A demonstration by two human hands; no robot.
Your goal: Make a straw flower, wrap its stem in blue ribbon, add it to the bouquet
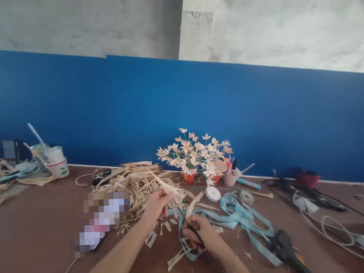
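My left hand (156,208) pinches a long pale dried leaf strip (165,185) that rises up and to the left from its fingertips. My right hand (200,232) is closed round black-handled scissors (191,228), whose blades point up toward a second leaf strip (194,203). Both hands hover over the brown table (39,237), just in front of a heap of dried leaves (135,180). Small leaf offcuts (161,232) lie scattered beneath the hands.
Handmade pale flowers in a red pot (189,177) stand behind the heap. Light blue ribbon (241,216), a white tape roll (213,193), a black glue gun (284,246) and cables (328,223) lie to the right. Cups (56,162) stand far left. A blue panel (169,113) backs the table.
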